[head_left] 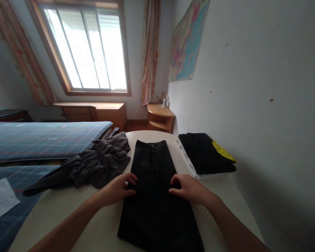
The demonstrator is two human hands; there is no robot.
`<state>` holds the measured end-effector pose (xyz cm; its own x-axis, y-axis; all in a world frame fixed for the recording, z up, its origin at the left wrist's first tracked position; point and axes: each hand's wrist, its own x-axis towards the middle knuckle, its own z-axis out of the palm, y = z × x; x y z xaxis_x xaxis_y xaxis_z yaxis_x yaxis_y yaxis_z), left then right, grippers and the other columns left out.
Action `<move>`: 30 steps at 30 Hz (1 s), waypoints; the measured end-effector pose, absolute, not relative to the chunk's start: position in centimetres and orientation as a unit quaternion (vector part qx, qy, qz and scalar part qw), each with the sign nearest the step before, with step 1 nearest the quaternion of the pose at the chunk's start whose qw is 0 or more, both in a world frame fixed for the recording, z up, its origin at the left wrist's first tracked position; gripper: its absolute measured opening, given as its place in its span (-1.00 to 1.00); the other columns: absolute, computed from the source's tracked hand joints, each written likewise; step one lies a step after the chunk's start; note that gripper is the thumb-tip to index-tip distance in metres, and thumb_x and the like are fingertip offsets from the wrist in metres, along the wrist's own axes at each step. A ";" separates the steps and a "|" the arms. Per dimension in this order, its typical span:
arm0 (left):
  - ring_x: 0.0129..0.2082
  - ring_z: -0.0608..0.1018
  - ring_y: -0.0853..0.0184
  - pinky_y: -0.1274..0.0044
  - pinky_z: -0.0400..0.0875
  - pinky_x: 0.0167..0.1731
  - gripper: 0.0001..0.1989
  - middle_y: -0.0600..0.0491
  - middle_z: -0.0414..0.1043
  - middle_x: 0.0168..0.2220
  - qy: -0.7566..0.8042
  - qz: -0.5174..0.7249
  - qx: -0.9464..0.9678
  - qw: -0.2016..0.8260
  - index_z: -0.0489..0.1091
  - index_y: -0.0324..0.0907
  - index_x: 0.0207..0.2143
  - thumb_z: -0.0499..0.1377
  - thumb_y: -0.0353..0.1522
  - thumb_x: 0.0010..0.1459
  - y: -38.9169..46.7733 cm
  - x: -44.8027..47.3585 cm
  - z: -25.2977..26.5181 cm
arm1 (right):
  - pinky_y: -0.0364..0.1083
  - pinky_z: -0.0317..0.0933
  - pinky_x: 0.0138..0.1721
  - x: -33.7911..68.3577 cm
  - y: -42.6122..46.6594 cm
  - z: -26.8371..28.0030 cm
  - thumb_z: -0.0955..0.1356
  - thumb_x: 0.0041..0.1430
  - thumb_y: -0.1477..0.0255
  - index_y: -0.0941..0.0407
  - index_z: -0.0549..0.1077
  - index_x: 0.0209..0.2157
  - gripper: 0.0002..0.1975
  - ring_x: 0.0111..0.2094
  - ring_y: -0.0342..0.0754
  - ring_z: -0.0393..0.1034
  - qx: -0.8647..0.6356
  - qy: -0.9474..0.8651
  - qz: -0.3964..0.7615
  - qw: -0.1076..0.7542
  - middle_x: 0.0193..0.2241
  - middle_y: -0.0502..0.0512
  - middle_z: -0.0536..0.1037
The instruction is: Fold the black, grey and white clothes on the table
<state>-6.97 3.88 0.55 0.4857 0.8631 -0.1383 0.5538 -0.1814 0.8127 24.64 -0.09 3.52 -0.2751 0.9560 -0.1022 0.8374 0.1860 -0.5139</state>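
Note:
A black garment with a waistband [154, 206] lies flat, its waistband at the far end and its wider end towards me. I cannot tell whether it is trousers or a skirt. My left hand [118, 189] rests on its left edge, thumb and bent fingers apart on the cloth. Opposite, my right hand [187, 187] touches the right edge in much the same way, with a gap between thumb and curled fingers. Both hands are open. Under the garment is a pale round table [91, 224].
A crumpled dark grey garment [102, 161] hangs over the table's left edge. Folded black-and-yellow clothing [207, 154] lies on clear plastic [186, 157] at the right. A plaid mattress [42, 140] adjoins on the left; a white wall [265, 133] rises on the right.

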 end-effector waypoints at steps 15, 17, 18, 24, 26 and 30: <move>-0.19 0.56 0.21 0.44 0.48 -0.18 -0.61 -0.02 0.51 -0.15 0.471 0.404 0.693 0.368 0.37 -0.17 -0.03 0.16 -0.18 0.14 5.1 -5.2 3.5 | 0.01 0.26 0.01 24.8 2.3 3.8 0.29 0.28 0.32 0.08 0.47 -0.13 -0.80 -0.10 0.01 0.44 -0.531 -0.744 0.169 0.369 -0.16 0.08 0.57; -0.17 0.58 0.19 0.42 0.50 -0.19 -0.57 -0.03 0.51 -0.15 0.476 0.406 0.679 0.383 0.33 -0.19 0.03 0.15 -0.19 0.15 6.1 -5.0 2.3 | 0.03 0.25 0.05 24.5 3.6 2.4 0.27 0.29 0.37 0.08 0.45 -0.10 -0.79 -0.06 0.00 0.43 -0.527 -0.740 0.159 0.387 -0.13 0.09 0.55; -0.15 0.58 0.18 0.41 0.51 -0.17 -0.55 -0.05 0.51 -0.12 0.478 0.398 0.682 0.384 0.31 -0.19 0.07 0.14 -0.20 0.16 6.5 -5.0 1.5 | 0.04 0.25 0.06 24.5 4.1 1.8 0.26 0.29 0.39 0.08 0.44 -0.08 -0.78 -0.05 0.00 0.42 -0.525 -0.741 0.159 0.387 -0.11 0.10 0.54; 0.25 0.31 0.13 0.25 0.22 0.23 -0.63 -0.09 0.21 0.27 0.467 0.370 0.778 0.196 0.33 -0.15 0.07 0.08 -0.28 0.23 6.7 -5.1 -0.6 | 0.11 0.11 0.20 25.3 4.4 0.8 0.30 0.27 0.41 0.10 0.45 -0.02 -0.74 0.13 0.04 0.29 -0.519 -0.779 0.105 0.336 0.06 0.19 0.44; 0.24 0.29 0.12 0.23 0.17 0.25 -0.70 -0.09 0.22 0.25 0.436 0.356 0.814 0.144 0.37 -0.13 0.02 0.07 -0.31 0.25 5.5 -5.0 0.2 | 0.10 0.13 0.18 25.4 3.3 1.7 0.33 0.26 0.39 0.08 0.49 -0.08 -0.79 0.10 0.05 0.31 -0.516 -0.793 0.098 0.308 0.02 0.17 0.47; -0.06 0.49 0.20 0.37 0.37 -0.01 -0.83 -0.06 0.46 -0.06 0.274 0.216 0.922 0.166 0.42 -0.11 -0.17 0.12 -0.27 0.24 1.7 -4.2 2.5 | -0.04 0.26 -0.05 24.6 0.3 4.0 0.40 0.21 0.34 0.06 0.54 -0.24 -0.88 -0.15 -0.02 0.42 -0.470 -0.842 0.170 0.203 -0.23 0.06 0.55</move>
<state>-4.23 1.72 2.52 0.7566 0.5774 0.3067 0.4343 -0.7945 0.4244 24.59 0.35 4.03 -0.4753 0.8609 0.1813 0.7231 0.4996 -0.4770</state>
